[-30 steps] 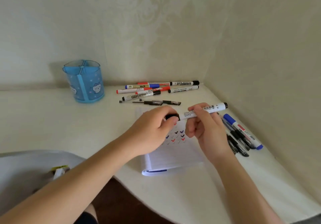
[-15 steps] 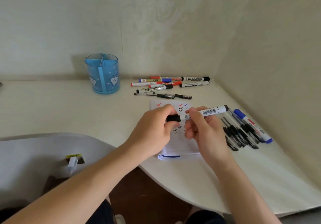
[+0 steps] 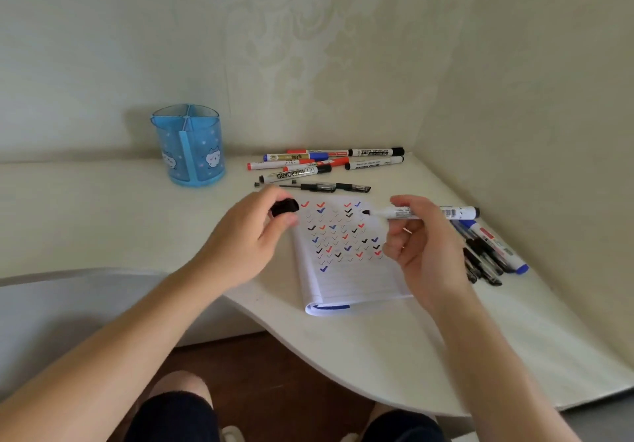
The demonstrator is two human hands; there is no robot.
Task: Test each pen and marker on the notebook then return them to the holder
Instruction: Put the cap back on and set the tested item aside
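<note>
Well right of the blue pen holder, the left hand pinches a black cap at the notebook's edge; the uncapped whiteboard marker, gripped in the right hand's curled fingers, hovers above the ticked page. A short, light tick on bare lines should suffice.

Holder left of notebook

Single head-worn wide-angle view, forward and down, close over the corner desk.
</note>
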